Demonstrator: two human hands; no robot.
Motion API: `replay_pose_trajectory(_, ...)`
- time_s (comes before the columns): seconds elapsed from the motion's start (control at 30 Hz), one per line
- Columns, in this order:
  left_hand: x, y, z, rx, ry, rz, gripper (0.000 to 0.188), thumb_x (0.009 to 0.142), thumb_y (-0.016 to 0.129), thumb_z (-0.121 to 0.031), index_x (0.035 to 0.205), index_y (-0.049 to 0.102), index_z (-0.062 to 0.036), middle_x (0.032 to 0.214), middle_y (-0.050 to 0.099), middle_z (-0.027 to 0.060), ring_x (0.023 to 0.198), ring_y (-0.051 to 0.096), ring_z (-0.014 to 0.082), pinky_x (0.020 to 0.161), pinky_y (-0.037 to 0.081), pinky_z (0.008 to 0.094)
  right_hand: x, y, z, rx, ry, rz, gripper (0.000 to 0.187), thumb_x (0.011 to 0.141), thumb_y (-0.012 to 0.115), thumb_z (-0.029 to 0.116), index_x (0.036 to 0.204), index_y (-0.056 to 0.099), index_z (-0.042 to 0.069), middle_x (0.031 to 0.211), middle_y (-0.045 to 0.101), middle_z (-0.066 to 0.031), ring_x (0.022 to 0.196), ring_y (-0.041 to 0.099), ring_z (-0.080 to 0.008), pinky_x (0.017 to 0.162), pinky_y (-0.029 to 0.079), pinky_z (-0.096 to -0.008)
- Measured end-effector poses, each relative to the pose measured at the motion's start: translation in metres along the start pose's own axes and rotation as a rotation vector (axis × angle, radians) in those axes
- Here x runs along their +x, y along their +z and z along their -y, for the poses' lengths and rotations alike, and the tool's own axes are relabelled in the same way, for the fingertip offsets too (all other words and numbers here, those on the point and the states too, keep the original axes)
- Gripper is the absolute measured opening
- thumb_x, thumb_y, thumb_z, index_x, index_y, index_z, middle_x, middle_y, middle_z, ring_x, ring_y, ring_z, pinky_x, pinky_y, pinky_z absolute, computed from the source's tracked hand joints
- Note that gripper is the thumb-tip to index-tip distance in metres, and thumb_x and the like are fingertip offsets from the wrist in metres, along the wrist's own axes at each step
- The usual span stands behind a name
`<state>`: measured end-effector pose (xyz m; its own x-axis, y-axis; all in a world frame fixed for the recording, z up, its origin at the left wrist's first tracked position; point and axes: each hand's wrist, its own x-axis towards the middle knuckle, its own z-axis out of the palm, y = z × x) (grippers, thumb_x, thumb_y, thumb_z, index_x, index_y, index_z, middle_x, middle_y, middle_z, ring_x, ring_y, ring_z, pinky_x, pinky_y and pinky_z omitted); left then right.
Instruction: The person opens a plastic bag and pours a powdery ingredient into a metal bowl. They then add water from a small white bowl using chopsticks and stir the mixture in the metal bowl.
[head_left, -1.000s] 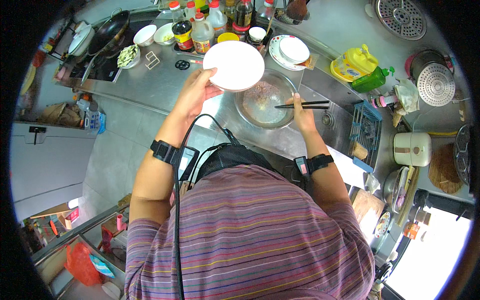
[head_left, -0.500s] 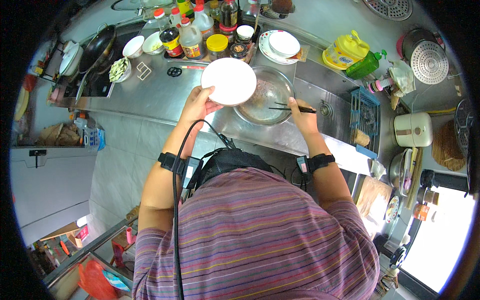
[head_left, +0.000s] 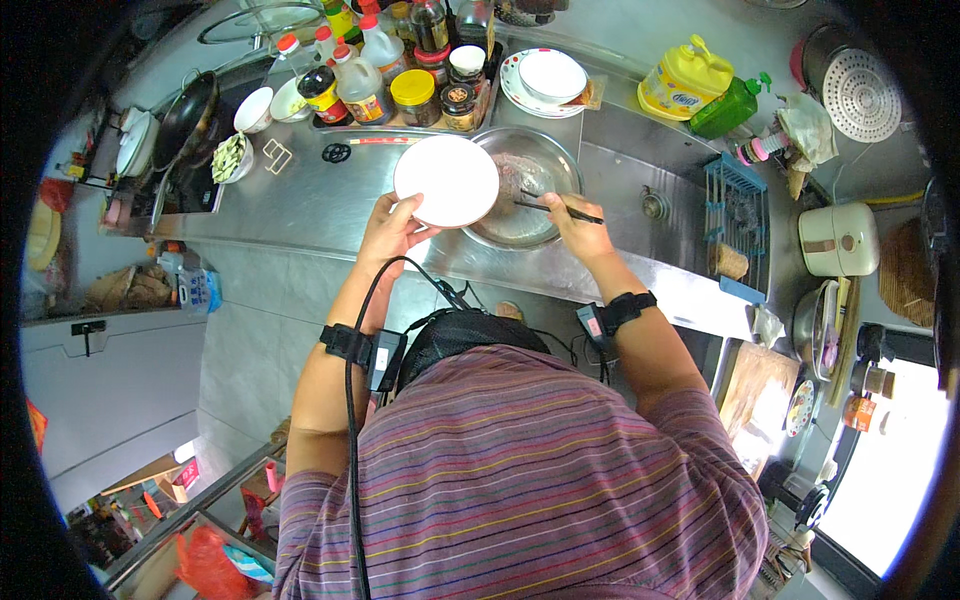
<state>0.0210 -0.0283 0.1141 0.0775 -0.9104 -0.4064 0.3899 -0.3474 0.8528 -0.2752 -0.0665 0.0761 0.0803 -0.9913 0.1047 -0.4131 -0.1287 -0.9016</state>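
At steel basin (head_left: 556, 160), left hand (head_left: 390, 232) grips white dish (head_left: 446, 180), right hand (head_left: 583, 236) black chopsticks (head_left: 587, 216); yellow jug (head_left: 686, 78) labelled.

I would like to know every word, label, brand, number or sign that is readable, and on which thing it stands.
Printed words and brands are not copied here.
Yellow jug: lettering on a label, left unquoted.
Dark bottle with red cap: red-and-yellow label, print too small.
Clear bottle beside it: label, too small.
Black-lidded jar: label, too small.
Left wrist device: light label, too blurred.
White dish and metal basin: no text visible.
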Motion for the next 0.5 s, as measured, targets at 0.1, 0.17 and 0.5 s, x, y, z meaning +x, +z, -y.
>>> replay_pose_trajectory(0.1, 0.001, 0.003, 0.0, 0.007, 0.003, -0.011, 0.059, 0.084, 0.069, -0.021, 0.122, 0.034, 0.0055, 0.114, 0.056, 0.0231, 0.099, 0.064, 0.029, 0.075, 0.059, 0.038, 0.0, -0.008, 0.003, -0.185, 0.103, 0.035, 0.031, 0.09, 0.064, 0.032, 0.087, 0.069, 0.001, 0.083, 0.067, -0.0149, 0.072, 0.064, -0.021, 0.069, 0.049, -0.0309)
replay_pose_trajectory(0.17, 0.0, 0.006, 0.001, 0.024, 0.002, -0.042, 0.061, 0.083, 0.07, -0.02, 0.124, 0.032, 0.0064, 0.115, 0.056, 0.0232, 0.099, 0.064, 0.0291, 0.075, 0.059, 0.0382, 0.0, -0.009, 0.006, -0.156, 0.138, 0.018, 0.028, 0.089, 0.064, 0.03, 0.089, 0.069, 0.002, 0.085, 0.068, -0.0158, 0.075, 0.065, -0.0227, 0.071, 0.05, -0.0307)
replay_pose_trajectory(0.5, -0.004, 0.024, -0.005, 0.142, 0.023, -0.082, 0.055, 0.083, 0.069, -0.022, 0.122, 0.038, 0.0024, 0.117, 0.056, 0.0205, 0.103, 0.062, 0.0285, 0.082, 0.056, 0.0419, -0.001, -0.008, 0.009, -0.118, 0.156, -0.035, 0.025, 0.087, 0.068, 0.027, 0.09, 0.067, 0.003, 0.076, 0.064, -0.0151, 0.069, 0.062, -0.0236, 0.068, 0.049, -0.032)
